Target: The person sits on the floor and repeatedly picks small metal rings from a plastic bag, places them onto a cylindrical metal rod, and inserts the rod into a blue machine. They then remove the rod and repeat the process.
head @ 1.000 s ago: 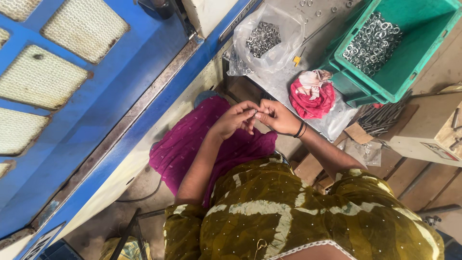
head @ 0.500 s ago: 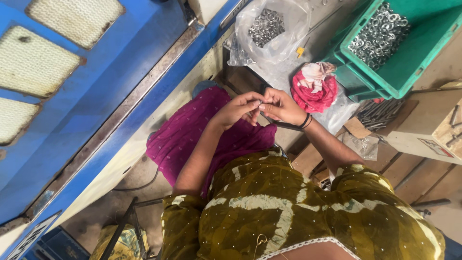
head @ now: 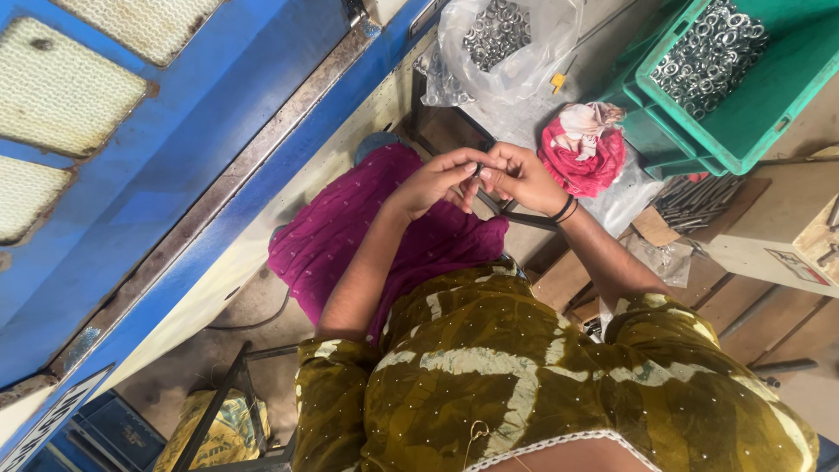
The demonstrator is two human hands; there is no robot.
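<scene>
Metal, small and dark — that is the tiny part (head: pixel 478 170) pinched between the two hands, up in front of the person's chest and over the pink cloth (head: pixel 376 236) on the lap. The left hand (head: pixel 434 182) has its fingers pressed together on one side of the part. The right hand (head: pixel 522 177) has its fingers pressed on the other side, and the fingertips of both hands touch.

The part could slip out, because only the fingertips grip it and it is so small. If it drops, it may land in the folds of the pink cloth or roll down to the floor, where it would be hard to find.

The fingers cover most of the part, so its shape is hard to tell. The green bin (head: pixel 743 79) full of shiny metal rings is cut off at the top edge. The clear bag (head: pixel 516 52) with more rings is crumpled, so not all of them show. A red and white rag (head: pixel 584 149) lies near the right hand.
</scene>
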